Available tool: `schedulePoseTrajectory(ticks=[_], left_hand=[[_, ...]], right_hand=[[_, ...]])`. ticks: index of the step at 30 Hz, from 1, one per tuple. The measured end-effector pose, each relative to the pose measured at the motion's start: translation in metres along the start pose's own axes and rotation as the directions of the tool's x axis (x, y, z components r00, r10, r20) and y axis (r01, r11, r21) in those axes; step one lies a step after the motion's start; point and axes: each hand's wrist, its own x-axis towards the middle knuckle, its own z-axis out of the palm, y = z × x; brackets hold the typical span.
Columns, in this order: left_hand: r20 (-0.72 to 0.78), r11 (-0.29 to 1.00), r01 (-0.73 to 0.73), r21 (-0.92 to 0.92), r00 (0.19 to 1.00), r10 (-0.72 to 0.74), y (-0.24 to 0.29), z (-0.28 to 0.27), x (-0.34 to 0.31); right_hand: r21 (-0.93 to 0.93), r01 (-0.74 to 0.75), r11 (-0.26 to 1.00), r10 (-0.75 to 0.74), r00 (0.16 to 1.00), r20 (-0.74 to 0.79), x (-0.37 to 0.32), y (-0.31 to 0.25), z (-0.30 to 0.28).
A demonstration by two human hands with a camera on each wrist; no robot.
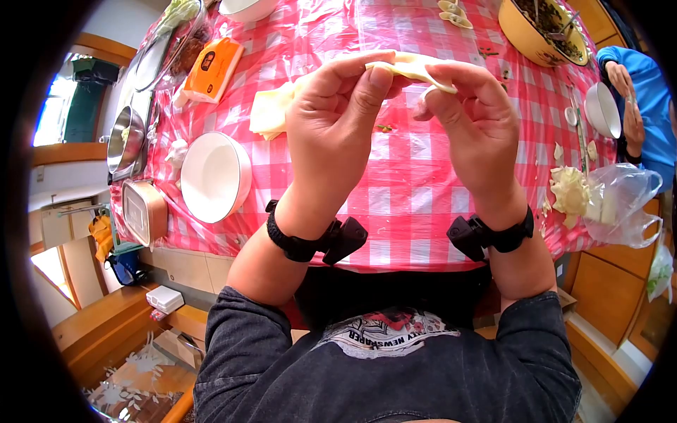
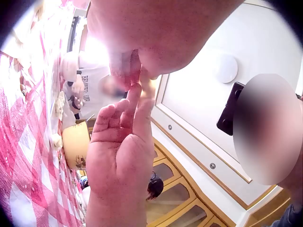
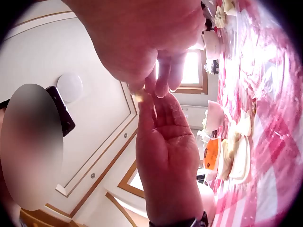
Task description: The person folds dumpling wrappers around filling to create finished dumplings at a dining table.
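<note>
- Left hand (image 1: 331, 120): fingers curled; thumb and fingers pinch one end of the dough sheet (image 1: 412, 68).
- Right hand (image 1: 483, 123): fingers curled; thumb and fingers pinch the opposite end.
- Dough sheet: folded, raised above the surface (image 1: 395, 211), between both hands.
- Surface: red-and-white checked, with a glossy plastic covering.
- Left section of surface: white bowl (image 1: 215, 178), rectangular container (image 1: 144, 211), metal bowl (image 1: 127, 141) and orange packet (image 1: 213, 69); stacked sheets (image 1: 269, 113) lie near the left hand.
- Far right section: yellow basin (image 1: 537, 42) holding a dark chopped mixture, with shaped pieces (image 1: 455, 14) to its left.
- Right edge: smaller bowl (image 1: 603, 111) and clear plastic bag (image 1: 619, 204); a person in blue (image 1: 645, 106) is beside them.
- Room: wooden cabinets (image 1: 610, 289) at right, window (image 1: 53, 116) at left; round ceiling light (image 2: 227, 68) overhead.
</note>
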Motion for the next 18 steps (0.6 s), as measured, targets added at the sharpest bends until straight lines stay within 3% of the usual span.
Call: schedulePoseTrajectory(ticks=[8,12,18], left_hand=[[0.018,0.999,-0.046,-0.004,0.999,0.046,-0.0002,0.0002,0.0004],[0.016,0.999,-0.018,-0.046,1.0,0.019,0.0004,0.0001,-0.0003],[0.018,0.999,0.016,-0.036,1.0,-0.015,0.005,0.0034,-0.0017]], right_hand=[[-0.05,-0.018,0.999,0.014,0.998,-0.064,0.0004,0.0012,-0.0044],[-0.004,-0.038,0.999,0.038,0.995,-0.095,-0.0011,0.0008,-0.0026],[-0.076,-0.072,0.994,0.062,0.99,-0.128,-0.0028,0.0003,-0.0017]])
